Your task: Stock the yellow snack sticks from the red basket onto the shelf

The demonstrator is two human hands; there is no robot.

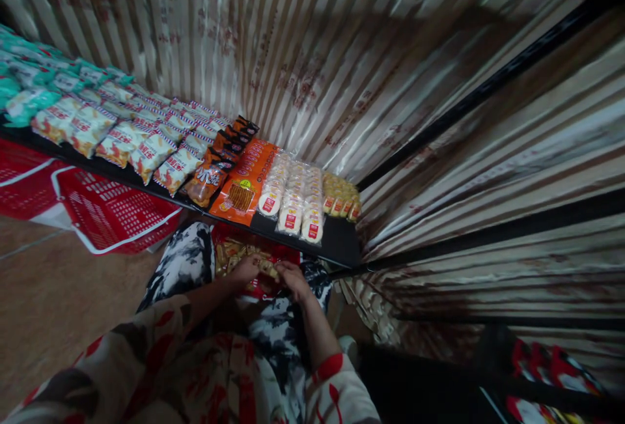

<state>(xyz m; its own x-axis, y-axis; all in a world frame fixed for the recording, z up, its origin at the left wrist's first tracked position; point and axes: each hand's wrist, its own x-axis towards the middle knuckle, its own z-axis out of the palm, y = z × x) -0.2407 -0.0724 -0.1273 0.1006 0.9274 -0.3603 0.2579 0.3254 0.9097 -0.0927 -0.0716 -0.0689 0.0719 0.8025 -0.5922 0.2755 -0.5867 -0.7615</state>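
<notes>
A red bag (288, 254) lies in the lap, below the shelf's front edge, with several gold-wrapped snacks (225, 253) in it. Over this bag, my left hand (247, 269) closes on one end of a short row of gold-wrapped snacks (267, 268). My right hand (290, 277) pinches the other end of that row. Dim light blurs the fingertips. Matching gold packets (342, 197) stand in rows at the right end of the black shelf (342, 238), beside clear-wrapped round white crackers (291, 199).
Left along the shelf sit an orange packet (244, 180), brown snack bags (209, 180), white snack bags (146, 144) and teal bags (34, 101). Red baskets (114, 206) are underneath. A striped curtain (303, 53) hangs behind; dark poles (463, 108) cross at right.
</notes>
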